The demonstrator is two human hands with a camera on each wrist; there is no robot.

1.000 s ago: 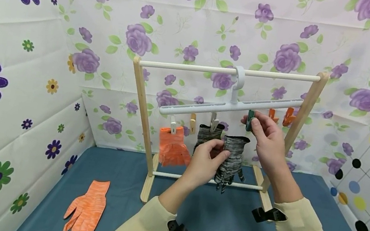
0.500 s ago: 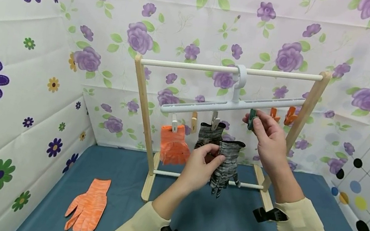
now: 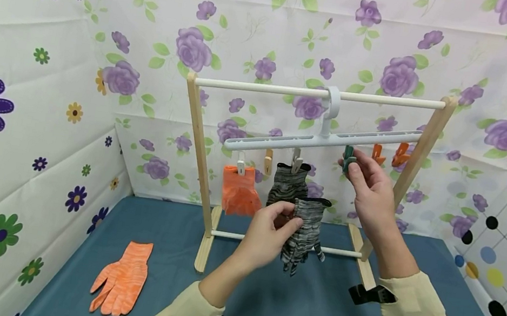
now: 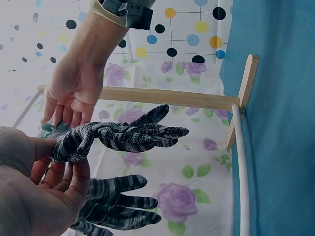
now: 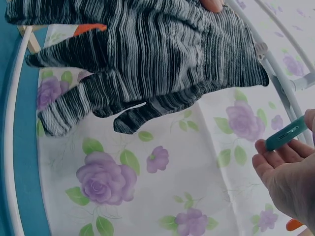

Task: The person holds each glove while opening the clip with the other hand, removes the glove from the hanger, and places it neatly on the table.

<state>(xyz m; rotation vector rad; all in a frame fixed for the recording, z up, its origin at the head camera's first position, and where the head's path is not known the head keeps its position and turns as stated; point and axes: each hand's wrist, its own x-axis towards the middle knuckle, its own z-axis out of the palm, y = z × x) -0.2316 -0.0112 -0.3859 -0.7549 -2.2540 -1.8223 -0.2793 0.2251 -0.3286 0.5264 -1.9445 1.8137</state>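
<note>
In the head view my left hand [image 3: 266, 236] pinches a black-and-grey knit glove [image 3: 306, 226] by its cuff, fingers hanging down. The right hand [image 3: 372, 189] grips a green clothespin [image 3: 349, 160] between thumb and fingers, just under the tilted white hanger [image 3: 280, 141]. A gap separates that clothespin [image 5: 286, 133] from the glove's cuff [image 5: 246, 54] in the right wrist view. Behind the held glove, a matching glove [image 3: 285, 184] hangs from a pale clothespin [image 3: 297, 160]. Further left, an orange glove [image 3: 239, 191] hangs from a white clothespin [image 3: 241, 166].
The hanger hooks over the top rod [image 3: 264, 89] of a wooden-sided rack [image 3: 198, 144]. A wooden clothespin [image 3: 268, 162] and two orange clothespins [image 3: 400, 154] hang without gloves. Another orange glove [image 3: 121, 279] lies flat on the blue cloth [image 3: 178, 299] at the left.
My left hand has moved down and left with the black-and-grey glove, away from the green clothespin. The right hand stays at the green clothespin.
</note>
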